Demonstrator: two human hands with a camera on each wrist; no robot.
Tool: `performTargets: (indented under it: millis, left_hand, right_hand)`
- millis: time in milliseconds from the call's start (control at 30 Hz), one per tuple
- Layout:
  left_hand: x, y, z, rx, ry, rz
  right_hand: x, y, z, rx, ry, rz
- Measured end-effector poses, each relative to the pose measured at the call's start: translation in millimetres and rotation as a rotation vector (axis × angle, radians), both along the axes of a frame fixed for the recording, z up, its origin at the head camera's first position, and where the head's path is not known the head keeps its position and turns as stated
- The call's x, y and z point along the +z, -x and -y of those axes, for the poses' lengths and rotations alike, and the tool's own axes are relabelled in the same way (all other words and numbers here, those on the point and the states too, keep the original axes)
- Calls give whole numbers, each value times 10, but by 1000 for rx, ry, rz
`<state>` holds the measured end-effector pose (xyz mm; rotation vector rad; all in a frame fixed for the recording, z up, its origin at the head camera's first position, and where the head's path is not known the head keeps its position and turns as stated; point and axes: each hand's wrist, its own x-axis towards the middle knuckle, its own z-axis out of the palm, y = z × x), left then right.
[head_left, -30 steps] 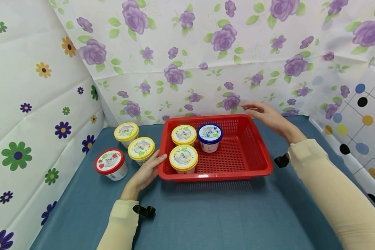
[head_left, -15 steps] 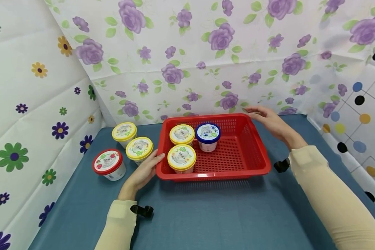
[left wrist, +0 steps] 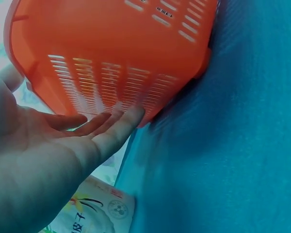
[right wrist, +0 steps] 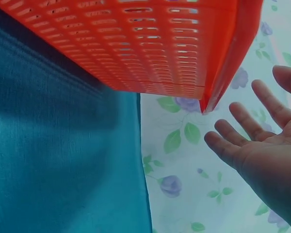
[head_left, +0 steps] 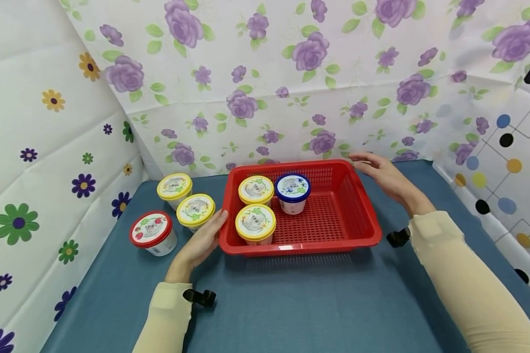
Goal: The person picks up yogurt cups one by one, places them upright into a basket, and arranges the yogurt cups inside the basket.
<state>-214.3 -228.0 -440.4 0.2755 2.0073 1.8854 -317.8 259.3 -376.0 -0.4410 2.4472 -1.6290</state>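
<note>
The red rectangular slotted plastic basket (head_left: 318, 246) sits upright on the blue counter (head_left: 291, 304), right of the loose tubs and near the far floral curtain (head_left: 247, 68). Three round white tubs stand inside its left part: a far yellow-lidded tub (head_left: 256, 190), a near yellow-lidded tub (head_left: 255, 223) and, right of the far one, a blue-lidded tub (head_left: 293, 189).

Three more stand outside on the left: a round white tub with a red lid (head_left: 152, 231) and two with yellow lids, one farther back (head_left: 174, 187), one nearer (head_left: 196, 210), just beside the left hand. By count, the work looks about half done, though these views cannot tell whether tubs are going in or coming out.

The left hand (head_left: 200, 241) is at the basket's left side, its fingers (left wrist: 119, 131) fairly straight, close together and apparently touching the slotted wall. The right hand (head_left: 386, 179) hovers by the far right corner, its fingers (right wrist: 270, 103) spread, holding nothing and apart from the rim. Neither hand has a tub, so no transfer appears underway.
</note>
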Motion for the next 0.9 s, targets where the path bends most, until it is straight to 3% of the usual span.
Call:
performTargets:
  millis: [500,900]
  left_hand:
    - [197,-48,33,77,80,33]
    - [408,-103,22,102,46,-61]
  right_hand:
    - [-175,-67,-51,-20,89,38]
    - [-359,-132,-64,-57,192,77]
